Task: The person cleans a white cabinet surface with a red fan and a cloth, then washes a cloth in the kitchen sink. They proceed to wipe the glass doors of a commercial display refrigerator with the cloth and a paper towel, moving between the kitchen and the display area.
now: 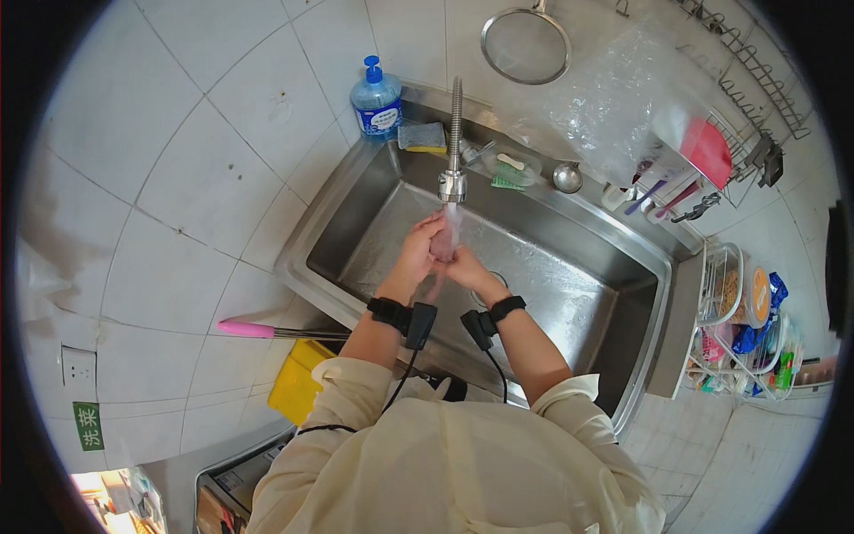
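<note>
Over the stainless steel sink (574,314), both hands are together under the running tap (453,185). My left hand (420,241) is curled around a pinkish lump that looks like raw meat (442,245). My right hand (468,268) grips its lower end from the other side, with the fingertips partly hidden. Water (456,217) falls from the tap onto the lump, and a pinkish stream (435,290) runs off below it. The sink drain (492,277) is partly covered by my right hand and wrist.
A blue pump bottle (377,107) and a sponge (423,137) stand at the back left rim. Along the back ledge lie a soap dish (514,165) and a steel ladle (568,177). A strainer (526,47) hangs above. To the right are wire baskets (724,280); a pink-handled whisk (247,329) juts out left.
</note>
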{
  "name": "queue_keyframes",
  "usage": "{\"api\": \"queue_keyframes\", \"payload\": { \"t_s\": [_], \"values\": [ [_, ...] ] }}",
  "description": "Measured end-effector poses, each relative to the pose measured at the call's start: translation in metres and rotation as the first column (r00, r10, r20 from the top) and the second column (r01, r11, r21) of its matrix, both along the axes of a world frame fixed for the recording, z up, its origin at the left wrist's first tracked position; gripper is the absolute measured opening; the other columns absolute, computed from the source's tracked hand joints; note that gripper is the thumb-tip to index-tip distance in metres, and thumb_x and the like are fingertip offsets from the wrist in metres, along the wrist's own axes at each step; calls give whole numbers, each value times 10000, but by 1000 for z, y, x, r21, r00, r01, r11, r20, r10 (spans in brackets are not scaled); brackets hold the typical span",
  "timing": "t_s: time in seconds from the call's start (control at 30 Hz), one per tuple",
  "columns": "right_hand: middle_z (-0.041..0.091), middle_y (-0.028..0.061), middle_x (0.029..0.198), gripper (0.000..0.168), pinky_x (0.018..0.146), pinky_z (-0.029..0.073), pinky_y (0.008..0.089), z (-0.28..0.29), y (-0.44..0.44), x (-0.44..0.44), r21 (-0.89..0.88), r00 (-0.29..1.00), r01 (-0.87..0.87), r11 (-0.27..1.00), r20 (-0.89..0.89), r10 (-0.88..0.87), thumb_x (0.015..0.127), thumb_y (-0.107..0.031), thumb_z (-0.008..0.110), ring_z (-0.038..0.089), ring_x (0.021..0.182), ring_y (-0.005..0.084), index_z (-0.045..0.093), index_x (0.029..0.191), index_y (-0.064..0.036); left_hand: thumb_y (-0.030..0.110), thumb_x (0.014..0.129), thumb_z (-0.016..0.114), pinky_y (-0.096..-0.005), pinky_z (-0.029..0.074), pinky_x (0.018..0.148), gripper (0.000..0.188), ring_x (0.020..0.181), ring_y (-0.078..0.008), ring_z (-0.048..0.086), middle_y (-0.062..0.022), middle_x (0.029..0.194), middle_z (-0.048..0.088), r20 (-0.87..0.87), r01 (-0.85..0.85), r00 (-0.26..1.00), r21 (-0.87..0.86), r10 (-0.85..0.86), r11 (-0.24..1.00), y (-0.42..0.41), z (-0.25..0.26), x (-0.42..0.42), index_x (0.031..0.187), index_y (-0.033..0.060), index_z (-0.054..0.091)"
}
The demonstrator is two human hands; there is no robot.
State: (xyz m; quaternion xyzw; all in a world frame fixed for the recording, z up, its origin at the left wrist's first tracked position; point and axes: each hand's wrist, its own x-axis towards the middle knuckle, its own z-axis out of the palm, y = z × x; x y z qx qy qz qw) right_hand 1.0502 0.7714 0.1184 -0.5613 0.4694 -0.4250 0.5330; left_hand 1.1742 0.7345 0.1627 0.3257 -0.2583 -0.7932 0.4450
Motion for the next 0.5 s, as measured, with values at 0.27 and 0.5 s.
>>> {"api": "queue_keyframes", "payload": {
  "t_s": [0.27,0.5],
  "values": [
    [618,45,843,432,546,468,257,-7,-2,-42,294,999,27,956,-32,-18,723,49,646,599,671,123,527,1134,-10,108,879,540,-307,498,847,290,1012,-188,607,-119,1104,631,606,268,791,-225,-81,937,8,-9,49,1133,-30,570],
    [594,75,973,546,683,493,252,9,-11,-23,52,978,-6,999,209,-5,689,132,549,594,856,147,490,1207,-31,78,822,629,-249,471,840,798,1027,-161,563,-106,1377,418,814,596,340,-574,471,561,20,-52,33,1467,83,160]
  ]
}}
